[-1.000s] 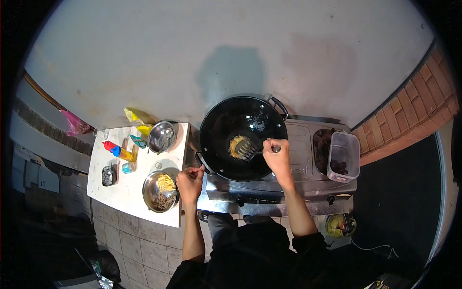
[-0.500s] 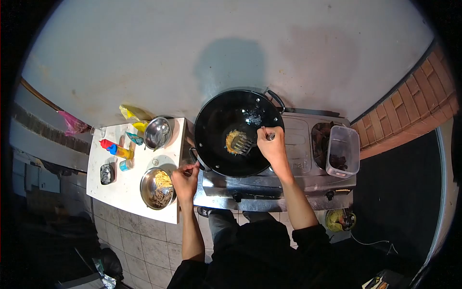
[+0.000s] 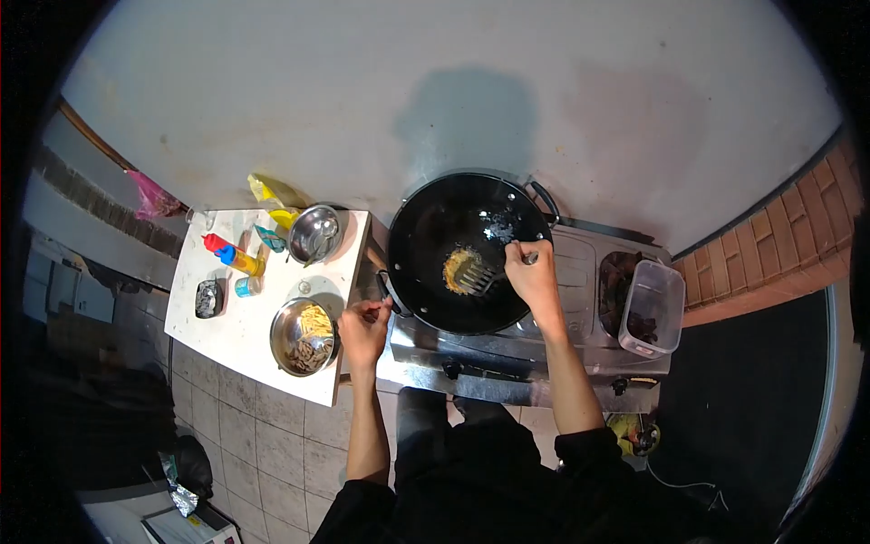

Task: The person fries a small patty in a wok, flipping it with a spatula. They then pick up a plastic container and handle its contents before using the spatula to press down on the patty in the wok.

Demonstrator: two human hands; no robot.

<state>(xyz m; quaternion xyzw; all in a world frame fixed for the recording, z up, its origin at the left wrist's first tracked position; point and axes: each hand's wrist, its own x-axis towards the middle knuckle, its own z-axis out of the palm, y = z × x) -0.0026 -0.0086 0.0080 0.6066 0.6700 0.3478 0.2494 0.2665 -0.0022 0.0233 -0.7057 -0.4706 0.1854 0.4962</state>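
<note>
while the little yellow patch of egg [image 3: 458, 267] sits near the middle of the black wok [image 3: 471, 252], the slotted spatula [image 3: 478, 277] has its head lying right against the egg's right edge, touching it. compared with a second ago not much is different: the spatula is at the same side of the egg, the egg looks about the same size and shape, and the whole view has just swung a bit, so the wok shows slightly further right in the picture. so i'd guess the egg is still setting and only being nudged, not flipped or broken up yet.

the right hand [image 3: 535, 276] is closed around the spatula's handle, over the wok's right rim, so the egg is just to the left of that hand, a spatula's length off. the left hand [image 3: 364, 326] is clamped on the wok's near-left handle [image 3: 388, 295], same as before.

further out: the wok sits on a steel stove [image 3: 562, 335], with a clear plastic tub [image 3: 651, 306] on its right end. left of the stove is a white table [image 3: 227, 340] with a steel bowl of noodles [image 3: 305, 336] just beside the left hand, an empty steel bowl [image 3: 314, 234] behind it and sauce bottles [image 3: 232, 257].
</note>
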